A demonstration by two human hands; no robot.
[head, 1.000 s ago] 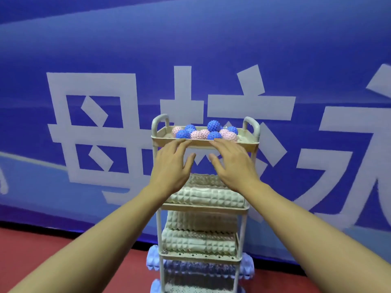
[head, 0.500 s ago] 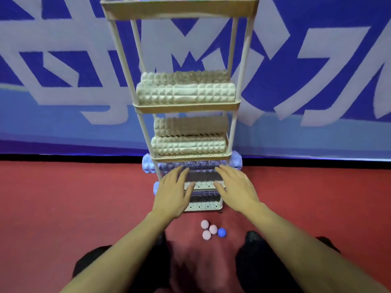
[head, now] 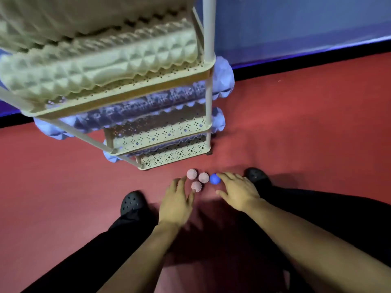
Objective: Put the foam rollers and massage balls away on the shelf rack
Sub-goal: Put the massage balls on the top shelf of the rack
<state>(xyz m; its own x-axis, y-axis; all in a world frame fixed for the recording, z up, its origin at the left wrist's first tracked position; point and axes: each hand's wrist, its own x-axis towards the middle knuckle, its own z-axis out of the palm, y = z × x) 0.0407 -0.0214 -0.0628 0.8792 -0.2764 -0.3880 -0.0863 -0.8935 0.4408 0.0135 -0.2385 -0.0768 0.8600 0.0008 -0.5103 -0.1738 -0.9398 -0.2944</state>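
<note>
Three pink spiky massage balls (head: pixel 198 179) and one blue massage ball (head: pixel 214 179) lie together on the red floor in front of the cream shelf rack (head: pixel 167 132). My left hand (head: pixel 176 200) reaches in from the left with fingers spread, its fingertips beside the pink balls. My right hand (head: pixel 237 190) is spread on the right, its fingertips at the blue ball. Neither hand holds anything. Cream foam rollers (head: pixel 95 60) lie on the upper tier in view, and lilac rollers (head: pixel 139 104) lie on the lower tiers.
The rack stands against a blue banner wall (head: pixel 296 24) with a black strip along its foot. My black shoes (head: pixel 132 203) and dark trousers flank the balls on the red floor (head: pixel 296 127).
The view has dropped from the rack's top tray to the floor. Both hands came down from the rack front to the balls on the floor.
</note>
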